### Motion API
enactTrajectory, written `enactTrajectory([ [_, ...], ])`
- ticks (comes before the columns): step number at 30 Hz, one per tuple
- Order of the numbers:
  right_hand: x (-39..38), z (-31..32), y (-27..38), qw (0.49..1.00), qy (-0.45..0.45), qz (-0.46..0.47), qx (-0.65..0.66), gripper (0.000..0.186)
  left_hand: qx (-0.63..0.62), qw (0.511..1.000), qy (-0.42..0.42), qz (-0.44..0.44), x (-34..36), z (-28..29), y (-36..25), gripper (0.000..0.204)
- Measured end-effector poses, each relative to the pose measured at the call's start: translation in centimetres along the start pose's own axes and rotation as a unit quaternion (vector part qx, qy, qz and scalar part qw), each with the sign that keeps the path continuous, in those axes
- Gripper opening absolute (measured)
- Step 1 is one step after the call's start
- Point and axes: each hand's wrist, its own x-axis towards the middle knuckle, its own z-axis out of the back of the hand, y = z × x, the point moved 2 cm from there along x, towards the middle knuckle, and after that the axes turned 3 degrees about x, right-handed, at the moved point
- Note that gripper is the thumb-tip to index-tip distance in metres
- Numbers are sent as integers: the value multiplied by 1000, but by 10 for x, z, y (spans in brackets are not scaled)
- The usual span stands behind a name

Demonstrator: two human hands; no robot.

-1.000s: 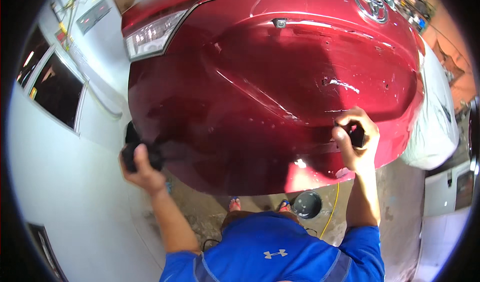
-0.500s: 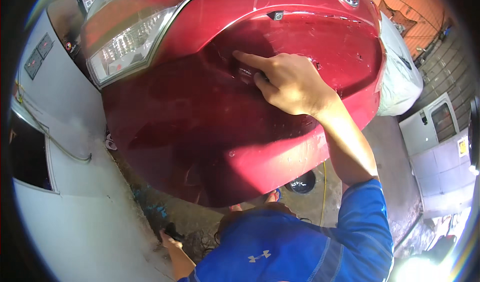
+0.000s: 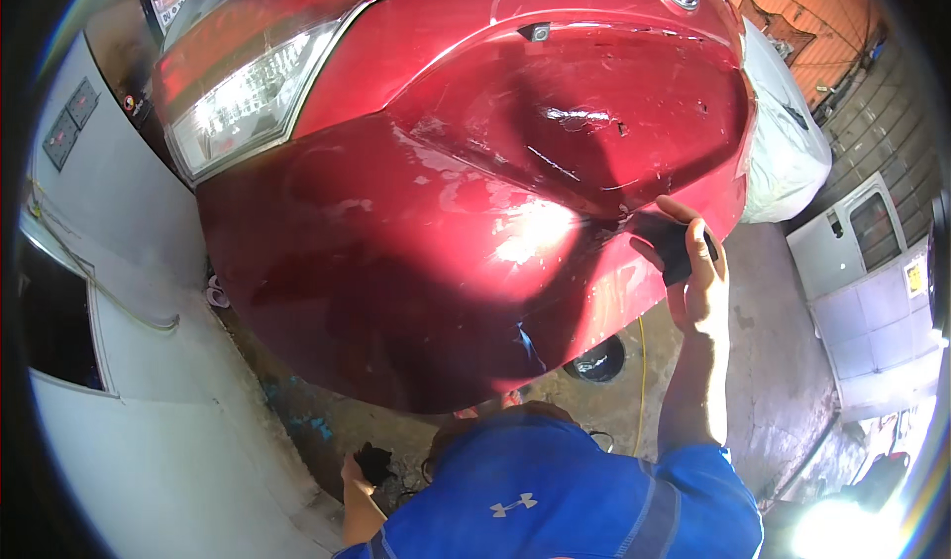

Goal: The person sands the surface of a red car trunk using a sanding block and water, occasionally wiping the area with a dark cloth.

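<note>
A red car bumper (image 3: pixel 416 291) fills the middle, wet and shiny, with scuffs and small chips in its paint. By the bumper's right lower part is my right hand (image 3: pixel 705 286), palm turned inward. Between its thumb and fingers is a thin dark sheet (image 3: pixel 666 244), much like sandpaper; the fingers hide part of it. Low on the left, my left hand (image 3: pixel 354 475) is closed on a crumpled black thing (image 3: pixel 374 462), perhaps a cloth, away from the bumper.
A black bucket (image 3: pixel 599 363) with liquid stands on the floor below the bumper, beside a yellow hose or cord (image 3: pixel 642 391). The car's light (image 3: pixel 260 81) is upper left. A white panel (image 3: pixel 109 212) stands left; a covered vehicle (image 3: pixel 788 153) is behind at right.
My right hand has come off the bumper's upper middle, where its index finger was stretched out, and moved right and down, turning over with the dark sheet. The black thing at my left hand shows more.
</note>
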Motion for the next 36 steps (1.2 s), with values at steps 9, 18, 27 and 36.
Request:
enactTrajectory([
  [9,59,-69,-11,811,276,338,-390,44,94,982,-93,-133,-34,-36,-31,55],
  [18,109,-101,-5,712,459,336,-412,55,212,957,-191,-56,-41,-31,37,94],
  [27,109,-88,15,833,319,358,-275,54,248,944,-192,-103,-7,3,31,88],
  [36,79,-70,-6,753,436,261,-418,67,109,965,-131,-199,-22,-34,-15,60],
])
